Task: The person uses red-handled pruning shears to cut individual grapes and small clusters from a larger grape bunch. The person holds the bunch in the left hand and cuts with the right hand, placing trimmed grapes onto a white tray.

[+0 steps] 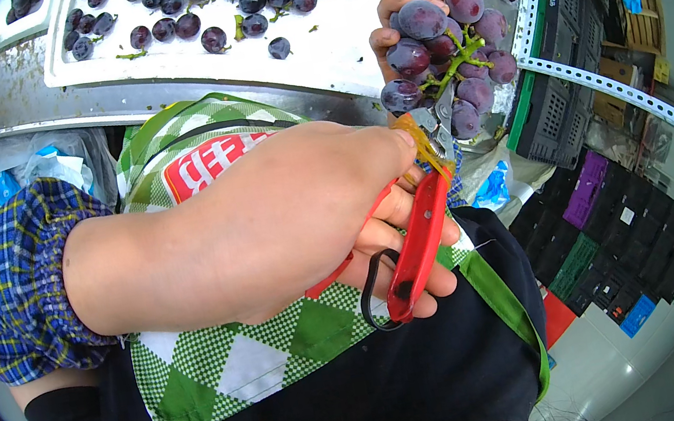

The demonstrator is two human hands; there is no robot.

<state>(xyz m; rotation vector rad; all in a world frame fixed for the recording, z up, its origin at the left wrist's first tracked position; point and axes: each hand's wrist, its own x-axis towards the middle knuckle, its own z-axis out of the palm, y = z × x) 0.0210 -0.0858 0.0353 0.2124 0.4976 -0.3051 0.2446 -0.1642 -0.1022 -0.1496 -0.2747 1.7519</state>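
Note:
My left hand (366, 185) grips red-handled pruning shears (419, 243), with the handles spread between thumb and fingers. A yellow band is wound around the shears near the pivot, and a black strap loop hangs at the handle end. Behind a bunch of purple grapes (474, 70), the fingers of my right hand (390, 31) curl around its far side. The bunch is held stem side up, showing its green stalk. The metal blades reach in among the stalk and the lower grapes; whether they touch the stalk I cannot tell.
A white tray (313, 70) on the metal table (39, 110) carries loose grapes and more bunches. Black crates (561, 72) stand beyond a perforated metal strip (644, 85) at right. A plastic bag (34, 161) sits below the table edge at left. Folded crates (608, 232) are at lower right.

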